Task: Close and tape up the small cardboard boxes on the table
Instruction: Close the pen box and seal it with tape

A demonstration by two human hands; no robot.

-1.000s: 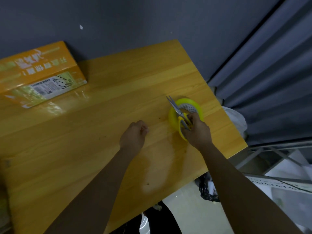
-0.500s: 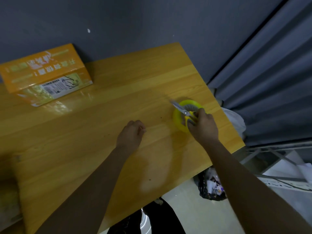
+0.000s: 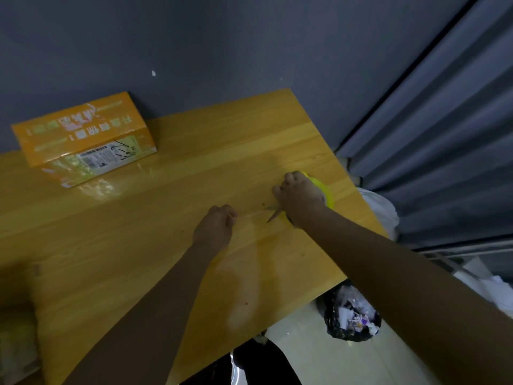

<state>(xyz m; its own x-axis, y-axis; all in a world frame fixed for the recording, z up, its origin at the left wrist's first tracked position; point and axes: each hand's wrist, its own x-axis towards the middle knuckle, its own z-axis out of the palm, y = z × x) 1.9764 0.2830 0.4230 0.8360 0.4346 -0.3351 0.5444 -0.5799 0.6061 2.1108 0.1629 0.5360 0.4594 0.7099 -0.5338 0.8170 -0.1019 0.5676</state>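
Observation:
An orange printed cardboard box lies closed at the table's far left, against the wall. My right hand grips the scissors, whose blade tip pokes out toward the lower left. That hand covers most of a yellow tape roll near the table's right edge. My left hand sits a little to the left, fingers curled. A faint pale strip of tape runs from its fingertips toward the blade.
The wooden table stands against a dark grey wall, with a curtain to the right. A blurred box-like shape sits at the near left corner. On the floor below the right edge is a black rubbish bag.
My right hand has turned over the tape roll, so the scissor blade now points down-left toward my left hand instead of up-left. The left hand has stayed put.

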